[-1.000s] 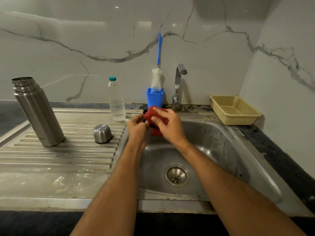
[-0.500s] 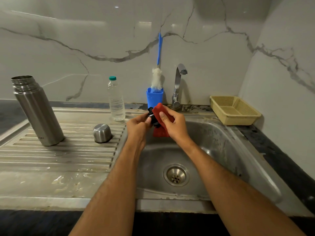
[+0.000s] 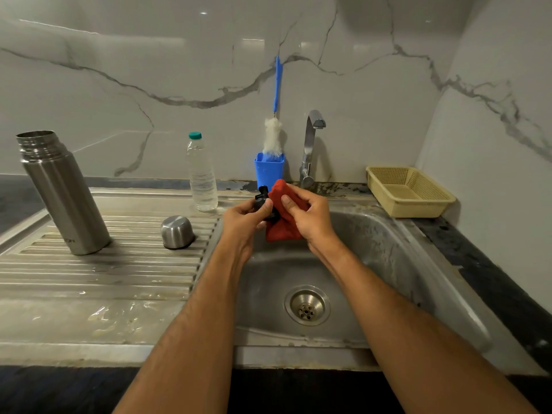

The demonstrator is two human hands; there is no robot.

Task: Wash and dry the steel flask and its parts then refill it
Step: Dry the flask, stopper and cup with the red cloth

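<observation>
Left grip (image 3: pixel 243 218) pinching black flask stopper (image 3: pixel 263 201) above sink (image 3: pixel 388 249), right grip (image 3: pixel 310 218) pressing red cloth (image 3: pixel 282 225) against it, steel flask (image 3: pixel 64 194) upright on drainboard (image 3: pixel 98 273), steel cup (image 3: pixel 176 232) inverted nearby.

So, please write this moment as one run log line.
left hand holds black stopper | right hand holds red cloth | over sink

The steel flask (image 3: pixel 61 192) stands open on the ribbed drainboard at the left of the frame, its top leaning a little to the left. Its steel cup (image 3: pixel 177 232) sits upside down on the same drainboard, right of the flask. The black stopper (image 3: pixel 263 201) is in the centre of the frame, above the sink basin, pressed against a red cloth (image 3: pixel 283 215).
</observation>
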